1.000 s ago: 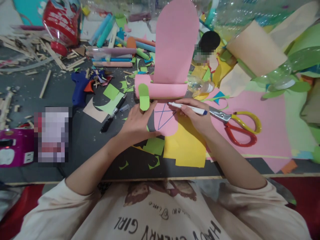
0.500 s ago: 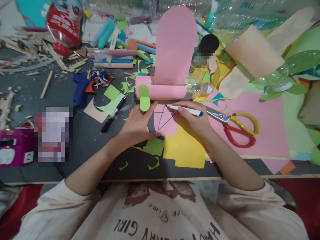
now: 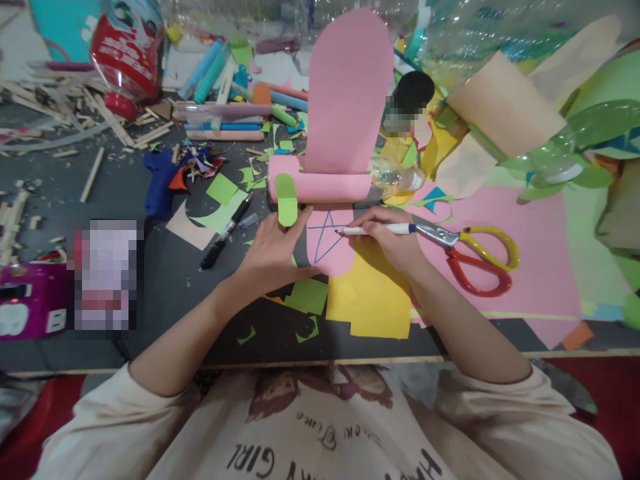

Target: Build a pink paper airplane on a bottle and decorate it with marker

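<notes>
Since the earlier frame in the head view, the tip of the white marker (image 3: 385, 228) has slid from the top of the blue star lines (image 3: 325, 227) down towards their right side, its barrel now more level; the right hand (image 3: 389, 235) pinches that marker close to its tip, on the near side of the pink-wrapped bottle (image 3: 325, 186), a hold that seems suited to steering a line; the left hand (image 3: 273, 248) is spread with nothing clasped, thumb and forefinger along the left edge of the pink flap (image 3: 336, 265), probably to keep it from shifting; that flap lies just on the bottle's near side, between both hands, under the marker's tip; yellow paper (image 3: 373, 303) lies farther out on that near side, partly beneath the right wrist; scissors (image 3: 453, 240) rest to the bottle's right.
</notes>
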`<state>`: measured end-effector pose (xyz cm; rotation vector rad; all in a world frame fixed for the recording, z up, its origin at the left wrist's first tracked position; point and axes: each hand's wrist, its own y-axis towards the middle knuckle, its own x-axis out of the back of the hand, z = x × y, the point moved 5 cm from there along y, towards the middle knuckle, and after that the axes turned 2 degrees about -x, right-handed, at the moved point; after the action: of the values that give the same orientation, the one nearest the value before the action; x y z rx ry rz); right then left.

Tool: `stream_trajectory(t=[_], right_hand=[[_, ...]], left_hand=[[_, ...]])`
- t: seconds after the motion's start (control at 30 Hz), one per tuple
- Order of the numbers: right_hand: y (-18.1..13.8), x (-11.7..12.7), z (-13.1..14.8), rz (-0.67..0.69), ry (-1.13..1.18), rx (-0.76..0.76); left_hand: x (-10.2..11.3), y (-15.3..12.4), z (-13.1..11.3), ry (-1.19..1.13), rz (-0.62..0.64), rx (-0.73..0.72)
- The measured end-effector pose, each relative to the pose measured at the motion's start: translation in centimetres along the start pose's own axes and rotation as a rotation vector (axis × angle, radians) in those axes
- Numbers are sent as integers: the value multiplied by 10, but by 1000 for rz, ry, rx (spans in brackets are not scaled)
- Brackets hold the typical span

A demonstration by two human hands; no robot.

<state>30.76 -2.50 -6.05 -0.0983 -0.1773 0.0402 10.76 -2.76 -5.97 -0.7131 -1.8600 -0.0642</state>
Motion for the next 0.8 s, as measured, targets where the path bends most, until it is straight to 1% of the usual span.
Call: stream_trajectory(t=[0.33, 0.47, 0.67, 0.8], right_hand=[[0, -1, 1, 45, 56, -56], [-1, -2, 0, 96, 77, -90], [-3, -4, 3, 163, 77, -42], [-3, -5, 3, 185, 71, -44]], left_hand=[[2, -1, 0, -4, -6, -5], [2, -1, -1, 2, 9, 15], [4, -2, -1, -9, -17, -21], [3, -2, -1, -1, -19, -28]])
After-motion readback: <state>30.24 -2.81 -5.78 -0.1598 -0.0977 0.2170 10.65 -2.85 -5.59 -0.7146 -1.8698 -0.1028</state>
